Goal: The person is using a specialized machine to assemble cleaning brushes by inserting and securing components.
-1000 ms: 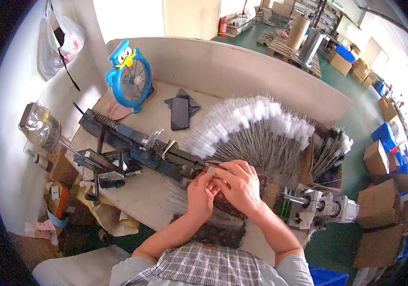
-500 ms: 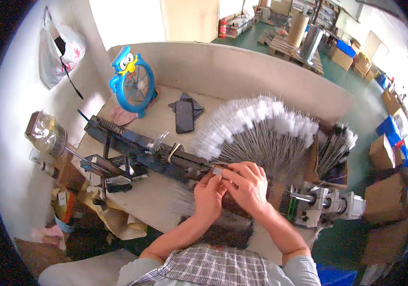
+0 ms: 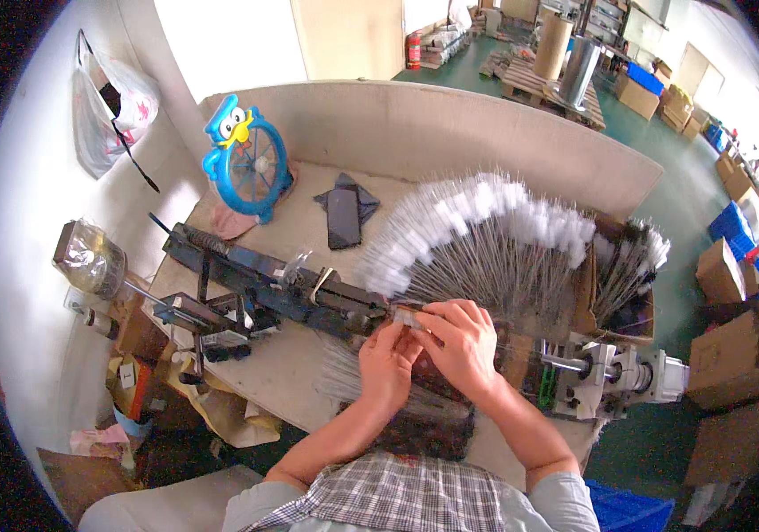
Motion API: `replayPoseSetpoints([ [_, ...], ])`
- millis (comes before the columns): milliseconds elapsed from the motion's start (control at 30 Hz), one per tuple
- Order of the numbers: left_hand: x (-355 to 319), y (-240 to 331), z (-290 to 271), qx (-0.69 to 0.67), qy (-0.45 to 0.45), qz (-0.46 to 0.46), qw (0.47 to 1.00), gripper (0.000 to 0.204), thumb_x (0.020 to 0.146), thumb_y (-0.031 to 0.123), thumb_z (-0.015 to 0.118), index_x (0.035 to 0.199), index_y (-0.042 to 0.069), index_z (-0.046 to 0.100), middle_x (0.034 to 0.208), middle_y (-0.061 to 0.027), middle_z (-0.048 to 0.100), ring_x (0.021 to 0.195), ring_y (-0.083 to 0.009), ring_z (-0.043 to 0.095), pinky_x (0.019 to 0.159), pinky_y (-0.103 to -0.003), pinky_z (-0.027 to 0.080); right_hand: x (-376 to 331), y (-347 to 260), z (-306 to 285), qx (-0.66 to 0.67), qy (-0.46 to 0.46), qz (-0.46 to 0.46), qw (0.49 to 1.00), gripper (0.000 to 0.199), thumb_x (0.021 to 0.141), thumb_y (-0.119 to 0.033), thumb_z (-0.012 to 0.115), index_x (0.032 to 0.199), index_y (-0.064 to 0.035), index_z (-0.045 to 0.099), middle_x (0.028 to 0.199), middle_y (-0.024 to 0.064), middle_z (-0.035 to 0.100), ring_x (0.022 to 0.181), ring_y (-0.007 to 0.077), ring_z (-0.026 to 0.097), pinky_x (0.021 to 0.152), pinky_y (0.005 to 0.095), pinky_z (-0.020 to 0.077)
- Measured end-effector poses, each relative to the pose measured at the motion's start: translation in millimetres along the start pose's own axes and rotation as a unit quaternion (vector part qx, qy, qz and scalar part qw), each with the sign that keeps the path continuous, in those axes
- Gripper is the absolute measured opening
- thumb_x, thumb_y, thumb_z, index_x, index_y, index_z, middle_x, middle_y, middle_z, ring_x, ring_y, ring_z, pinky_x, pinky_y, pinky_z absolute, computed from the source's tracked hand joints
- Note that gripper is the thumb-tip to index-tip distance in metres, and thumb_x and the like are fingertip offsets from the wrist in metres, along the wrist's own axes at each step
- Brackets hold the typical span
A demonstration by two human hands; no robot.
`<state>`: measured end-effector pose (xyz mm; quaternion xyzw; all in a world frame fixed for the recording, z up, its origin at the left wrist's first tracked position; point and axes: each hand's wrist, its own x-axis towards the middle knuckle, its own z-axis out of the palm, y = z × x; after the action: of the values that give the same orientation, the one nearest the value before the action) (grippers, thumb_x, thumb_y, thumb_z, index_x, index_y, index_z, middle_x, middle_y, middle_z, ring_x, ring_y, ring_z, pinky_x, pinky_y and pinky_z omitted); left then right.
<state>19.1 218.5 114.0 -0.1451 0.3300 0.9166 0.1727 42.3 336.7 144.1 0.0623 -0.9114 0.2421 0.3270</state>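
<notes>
My left hand (image 3: 385, 362) and my right hand (image 3: 462, 344) meet at the right end of a long dark metal fixture (image 3: 308, 293). Between their fingertips is a small whitish piece (image 3: 407, 317), pinched from both sides; it is too small to tell its exact kind. Just beyond my hands, a wide fan of wire brushes (image 3: 486, 230) with white bristle heads lies on the bench, heads pointing away. Below my left wrist, thin pale strands or wires (image 3: 344, 377) lie on the bench top. A dark, bristly pile (image 3: 428, 426) sits between my forearms, partly hidden.
At the right end of the bench stands a motor-driven shaft unit (image 3: 610, 377). Behind it, a cardboard box (image 3: 610, 328) holds dark-wired brushes (image 3: 637, 266). A blue duck-shaped fan (image 3: 251, 164) and a black phone (image 3: 344, 217) are at the back left. A low partition (image 3: 450, 124) borders the bench.
The whitish piece has shifted slightly and tilted between my fingertips. Both hands stay in nearly the same place, and the view has moved a little.
</notes>
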Motion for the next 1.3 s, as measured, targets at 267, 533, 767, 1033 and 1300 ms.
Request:
replayPoseSetpoints([
  [267, 0, -1, 3, 0.004, -0.006, 0.021, 1.0, 0.008, 0.088, 0.011, 0.05, 0.086, 0.006, 0.054, 0.082, -0.0035, 0.056, 0.073, -0.0124, 0.057, 0.068, -0.025, 0.051, 5, -4, 3, 0.007, -0.016, -0.017, 1.0, 0.022, 0.068, -0.019, 0.069, 0.089, -0.0152, 0.067, 0.091, -0.0027, 0.062, 0.087, 0.0191, 0.057, 0.075, 0.0347, 0.044],
  [533, 1, -1, 4, 0.036, -0.019, 0.007, 0.999, 0.012, 0.091, 0.016, 0.049, 0.083, 0.008, 0.053, 0.078, 0.0004, 0.054, 0.068, -0.007, 0.052, 0.064, -0.021, 0.048, 6, -2, 3, 0.002, -0.029, -0.023, 0.999, 0.024, 0.069, -0.021, 0.068, 0.093, -0.0154, 0.066, 0.091, -0.0022, 0.062, 0.086, 0.019, 0.057, 0.074, 0.0346, 0.0437],
  [767, -3, 3, -1, -0.029, -0.03, -0.004, 0.999, 0.042, 0.093, 0.04, 0.042, 0.105, 0.002, 0.053, 0.103, -0.0106, 0.057, 0.098, -0.0235, 0.055, 0.088, -0.037, 0.045, 5, -6, -27, -0.051, -0.047, 0.016, 0.997, 0.022, 0.066, -0.022, 0.071, 0.084, -0.0103, 0.068, 0.083, 0.0003, 0.064, 0.081, 0.0197, 0.058, 0.073, 0.0336, 0.0438],
  [1033, -13, 10, 2, 0.037, -0.032, -0.045, 0.998, 0.063, 0.092, 0.056, 0.03, 0.114, 0.0, 0.048, 0.11, -0.0137, 0.055, 0.101, -0.0259, 0.053, 0.092, -0.038, 0.043, -16, -1, -31, -0.064, -0.077, 0.041, 0.994, 0.01, 0.07, -0.016, 0.068, 0.076, -0.0099, 0.066, 0.073, 0.0012, 0.061, 0.077, 0.0203, 0.057, 0.072, 0.0344, 0.0433],
  [1300, -23, 12, -33, 0.185, -0.134, -0.039, 0.973, 0.055, 0.093, 0.035, 0.046, 0.133, 0.0, 0.034, 0.14, -0.0159, 0.033, 0.128, -0.0239, 0.035, 0.099, -0.039, 0.036, -30, 0, -54, 0.058, -0.068, 0.077, 0.993, 0.011, 0.075, -0.017, 0.066, 0.081, -0.0079, 0.065, 0.079, 0.0045, 0.064, 0.075, 0.0244, 0.06, 0.065, 0.0373, 0.0469],
])
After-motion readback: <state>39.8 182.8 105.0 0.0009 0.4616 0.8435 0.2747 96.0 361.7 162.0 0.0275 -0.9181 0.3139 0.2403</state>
